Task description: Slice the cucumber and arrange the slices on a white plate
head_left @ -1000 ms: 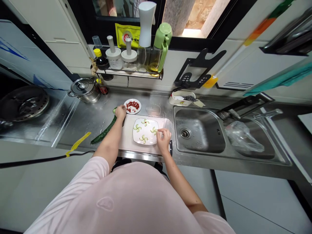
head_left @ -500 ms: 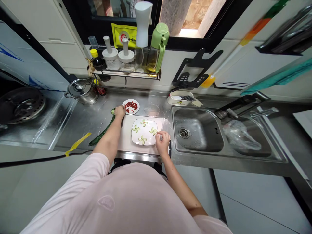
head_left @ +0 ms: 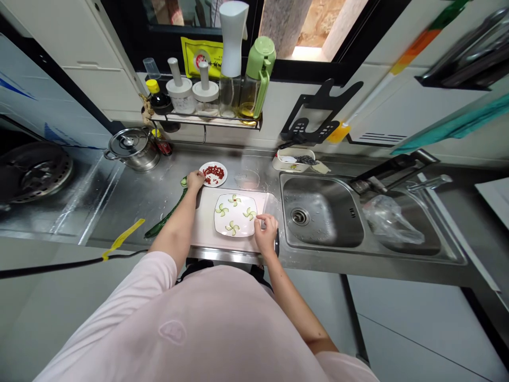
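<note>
My left hand [head_left: 195,181] is at the left rim of a small white plate [head_left: 213,166] of red chopped bits [head_left: 215,172]. Its fingers are closed together at the bits; what they pinch is too small to make out. On a pale cutting board [head_left: 203,223] lies a white squarish plate [head_left: 238,215] with several pinwheels of green cucumber slices [head_left: 233,228]; the top one has a red centre. My right hand [head_left: 267,233] is at that plate's right edge, thumb and forefinger curled close together. Beside my left forearm lies a long cucumber [head_left: 165,220], with a cut piece [head_left: 183,181] near its upper end.
A knife with a dark handle [head_left: 277,243] lies at the board's right side, partly behind my right hand. The sink [head_left: 324,212] is further right, with a plastic bag [head_left: 392,220] over its second basin. A lidded pot [head_left: 133,150] stands at the back left, below a condiment rack [head_left: 207,121].
Both hands keep almost the same positions, the left at the small plate and the right beside the large one. The whole view has shifted very slightly.
</note>
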The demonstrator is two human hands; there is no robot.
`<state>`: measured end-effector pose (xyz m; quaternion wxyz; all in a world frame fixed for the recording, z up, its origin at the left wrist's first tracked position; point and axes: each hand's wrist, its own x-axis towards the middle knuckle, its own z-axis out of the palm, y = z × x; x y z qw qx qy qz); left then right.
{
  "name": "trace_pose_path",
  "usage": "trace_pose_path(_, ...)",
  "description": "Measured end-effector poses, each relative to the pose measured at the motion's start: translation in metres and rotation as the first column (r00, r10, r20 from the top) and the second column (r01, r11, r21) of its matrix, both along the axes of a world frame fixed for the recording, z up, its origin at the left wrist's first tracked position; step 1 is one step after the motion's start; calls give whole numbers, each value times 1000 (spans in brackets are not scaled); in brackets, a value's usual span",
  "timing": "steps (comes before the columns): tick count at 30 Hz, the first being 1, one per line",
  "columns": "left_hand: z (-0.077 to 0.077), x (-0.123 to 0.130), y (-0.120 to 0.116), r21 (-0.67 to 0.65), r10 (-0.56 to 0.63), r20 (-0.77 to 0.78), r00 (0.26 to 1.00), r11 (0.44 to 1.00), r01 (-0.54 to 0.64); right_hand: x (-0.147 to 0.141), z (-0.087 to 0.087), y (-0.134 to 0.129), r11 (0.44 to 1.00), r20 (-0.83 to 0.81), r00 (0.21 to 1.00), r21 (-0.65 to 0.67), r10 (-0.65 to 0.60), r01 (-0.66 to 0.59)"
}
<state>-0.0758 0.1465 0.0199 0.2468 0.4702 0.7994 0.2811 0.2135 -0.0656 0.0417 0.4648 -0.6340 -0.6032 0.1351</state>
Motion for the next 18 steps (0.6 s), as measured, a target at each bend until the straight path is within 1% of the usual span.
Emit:
trace_pose_path(2, 0, 3, -2, 112, 41, 146, 988, 992, -57, -1, -1, 1, 1000, 0, 1000, -3, 5, -5)
trace_pose_path(4, 3, 9, -5, 206, 43, 338, 940, 971, -119, -2, -1, 1, 1000, -4, 1000, -11, 8, -8)
trace_pose_path(6, 8, 17, -9, 254, 7, 540, 841, 952, -172, -3, -1, 3, 1000, -9, 1000, -15, 12, -12)
trace_pose_path(8, 16, 24, -14, 255, -27, 665, 746, 948, -192, -5, 0, 4, 1000, -14, 1000, -17, 16, -17)
trace_pose_path(10, 27, 32, -21, 251, -49, 718, 694, 949, -192, -7, 1, 5, 1000, -19, 1000, -15, 20, -21)
trace_pose_path(12, 38, 38, -29, 250, -67, 743, 666, 951, -183, -8, 1, 6, 1000, -23, 999, -13, 26, -26)
trace_pose_path(15, 51, 48, -41, 285, -115, 747, 654, 945, -160, -8, 1, 7, 999, -23, 999, -8, 40, -40)
trace_pose_path(18, 58, 57, -54, 315, -156, 742, 653, 940, -134, -8, 4, 9, 999, -24, 999, -5, 46, -46)
